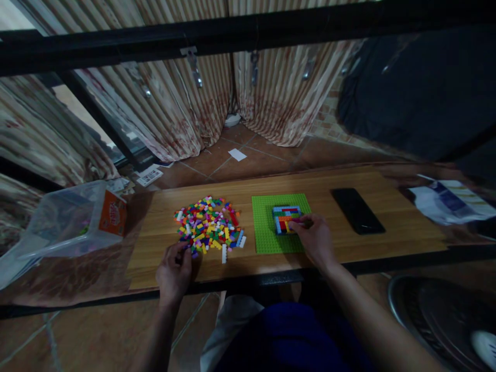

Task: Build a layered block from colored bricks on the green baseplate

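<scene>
A low structure of toy bricks [282, 219], blue at its border with red, orange and yellow inside, sits on a green studded baseplate [263, 237]. My right hand [315, 236] reaches over its right side, fingers pinched on what looks like a small purple brick at the structure's edge. To the left lies a loose pile of multicoloured toy bricks [211, 225]. At the near left edge of that pile is my left hand [174, 268], its fingers curled together; whatever they hold is too small and dark to make out.
A wooden board [155, 217] lies under everything on the table. Right of the baseplate rests a black phone or tablet [357, 211]. A clear plastic box [73, 222] with an orange label stands at far left. Crumpled packaging [449, 201] lies at far right.
</scene>
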`<state>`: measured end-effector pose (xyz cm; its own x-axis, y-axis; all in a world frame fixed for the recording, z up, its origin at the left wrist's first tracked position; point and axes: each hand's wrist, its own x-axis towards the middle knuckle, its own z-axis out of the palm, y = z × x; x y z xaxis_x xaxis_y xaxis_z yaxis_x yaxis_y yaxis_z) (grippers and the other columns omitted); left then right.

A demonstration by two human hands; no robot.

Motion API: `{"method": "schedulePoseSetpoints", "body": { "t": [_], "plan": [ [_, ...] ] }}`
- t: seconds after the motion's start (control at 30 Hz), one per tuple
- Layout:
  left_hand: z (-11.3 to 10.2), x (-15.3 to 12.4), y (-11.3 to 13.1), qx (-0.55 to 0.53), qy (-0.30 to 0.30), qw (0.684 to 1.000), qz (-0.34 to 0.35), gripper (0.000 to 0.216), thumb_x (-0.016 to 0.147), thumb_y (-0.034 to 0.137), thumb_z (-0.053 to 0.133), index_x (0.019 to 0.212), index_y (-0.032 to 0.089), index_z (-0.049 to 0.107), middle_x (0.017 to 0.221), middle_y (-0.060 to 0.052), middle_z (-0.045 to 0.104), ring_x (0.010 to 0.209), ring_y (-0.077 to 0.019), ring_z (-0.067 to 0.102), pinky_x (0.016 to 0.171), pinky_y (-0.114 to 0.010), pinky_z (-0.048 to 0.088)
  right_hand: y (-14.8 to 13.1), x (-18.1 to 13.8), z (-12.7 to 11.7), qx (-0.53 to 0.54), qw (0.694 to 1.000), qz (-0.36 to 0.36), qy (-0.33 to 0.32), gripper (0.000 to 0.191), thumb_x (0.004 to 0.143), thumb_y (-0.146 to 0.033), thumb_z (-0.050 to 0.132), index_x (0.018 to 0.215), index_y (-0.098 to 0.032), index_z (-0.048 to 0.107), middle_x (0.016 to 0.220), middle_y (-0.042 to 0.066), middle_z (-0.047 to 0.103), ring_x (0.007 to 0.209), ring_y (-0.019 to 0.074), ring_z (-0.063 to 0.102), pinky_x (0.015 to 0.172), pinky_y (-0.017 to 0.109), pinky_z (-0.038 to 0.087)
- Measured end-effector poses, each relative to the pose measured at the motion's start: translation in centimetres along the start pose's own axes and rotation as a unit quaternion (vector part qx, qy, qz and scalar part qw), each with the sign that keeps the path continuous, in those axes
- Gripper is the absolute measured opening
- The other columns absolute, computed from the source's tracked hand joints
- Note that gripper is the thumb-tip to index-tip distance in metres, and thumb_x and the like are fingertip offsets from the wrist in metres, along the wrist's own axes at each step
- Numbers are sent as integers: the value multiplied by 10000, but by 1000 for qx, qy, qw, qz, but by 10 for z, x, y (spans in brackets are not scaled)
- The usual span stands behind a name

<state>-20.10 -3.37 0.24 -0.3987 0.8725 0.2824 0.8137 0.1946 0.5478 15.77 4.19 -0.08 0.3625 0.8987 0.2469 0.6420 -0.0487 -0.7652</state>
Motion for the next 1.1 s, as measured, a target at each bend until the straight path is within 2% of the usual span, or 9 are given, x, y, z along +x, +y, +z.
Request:
{"method": "schedulePoseSetpoints", "body": {
  "t": [0.27,0.37,0.43,0.5,0.57,0.67,0.77,0.9,1.1],
  "plan": [
    [1,-4,1,-32,-9,999,0,264,827,353,516,990,201,657,934,-42,668,729,-150,612,665,-252,477,-2,10,-8,-22,995,24,-94,364,666,-536,679,736,-181,637,681,58,629,633,217,572,607,352,434],
    [0,-7,2,-53,-9,998,10,260,827,330,518,1014,210,654,968,-39,674,767,-151,624,693,-249,488,-7,2,-10,-50,997,-35,-53,344,717,-529,651,742,-186,641,763,91,637,749,253,583,696,402,456],
    [-1,-9,3,-61,-12,998,10,258,825,316,522,1023,214,653,996,-40,676,763,-146,627,704,-247,496,-15,-11,-8,-54,994,-92,-5,319,779,-511,608,766,-194,640,850,113,638,854,273,576,791,444,452],
    [-1,-10,3,-63,-15,998,8,254,827,308,526,1029,219,653,1021,-39,676,765,-143,632,714,-248,502,-28,-30,-2,-34,988,-148,11,273,843,-469,556,806,-211,637,893,108,634,930,275,565,869,463,433],
    [-1,-10,3,-60,-15,998,7,249,830,306,530,1031,226,653,1026,-35,679,783,-146,637,717,-251,504,-44,-53,7,-3,982,-189,-26,231,888,-422,516,833,-234,639,917,91,629,953,262,562,873,440,440],
    [0,-10,1,-56,-14,998,7,246,835,316,538,1036,229,650,1033,-32,678,807,-151,640,729,-256,507,-67,-84,25,21,962,-235,-139,200,911,-372,501,857,-257,655,951,74,625,928,242,571,808,389,466],
    [-1,-11,-1,-63,-20,998,12,252,843,316,533,1051,221,640,1033,-39,671,842,-157,642,768,-264,509,-83,-102,42,32,942,-263,-204,188,923,-312,486,882,-268,664,949,56,623,901,226,575,803,376,463],
    [-4,-12,-1,-76,-28,996,28,258,843,288,530,1071,217,627,1020,-44,663,878,-163,636,795,-271,508,-98,-105,60,22,929,-288,-231,200,920,-270,479,890,-275,677,967,56,615,902,226,561,807,375,456],
    [-5,-13,-2,-90,-36,995,32,269,819,224,540,1074,203,623,1026,-47,652,833,-146,629,769,-256,510,-118,-98,82,-3,921,-314,-230,197,898,-241,500,942,-254,692,1024,73,604,966,243,528,860,389,433]
  ]
}}
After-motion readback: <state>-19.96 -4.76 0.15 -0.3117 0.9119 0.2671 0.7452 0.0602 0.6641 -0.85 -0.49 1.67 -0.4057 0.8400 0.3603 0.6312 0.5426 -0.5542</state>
